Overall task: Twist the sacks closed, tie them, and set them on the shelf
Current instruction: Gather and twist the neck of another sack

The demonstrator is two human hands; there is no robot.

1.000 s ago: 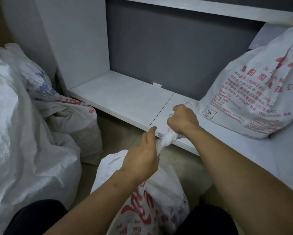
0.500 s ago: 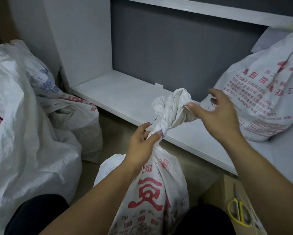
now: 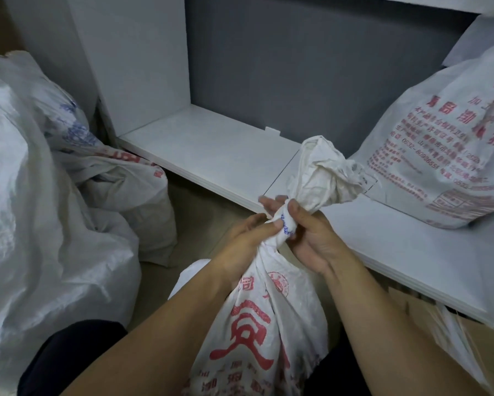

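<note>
Sack in hand: a white woven sack with red print (image 3: 254,324) stands upright on the floor at near centre, between the person's knees and just in front of the shelf's edge.
Neck: twisted into a narrow rope (image 3: 283,228). Above it the loose top (image 3: 320,172) bunches into a crumpled wad leaning right. Whether that wad is a finished knot cannot be told.
Left hand: the left hand (image 3: 248,235) grips the neck from the left, fingers curled round it.
Right hand: the right hand (image 3: 311,238) holds the same neck from the right, thumb over the front, fingers wrapped behind.
Shelf: a low white board (image 3: 211,144) beyond the sack, backed by a grey panel (image 3: 297,67).
Shelved sack: a full sack with red lettering (image 3: 446,155) sits on the board at far right, just beside the wad.
Floor sacks: a big white one (image 3: 25,195) at near left, and a flatter one (image 3: 120,178) behind it, beside the shelf's left end.
Box: brown cardboard (image 3: 486,347) under the shelf at near right.
</note>
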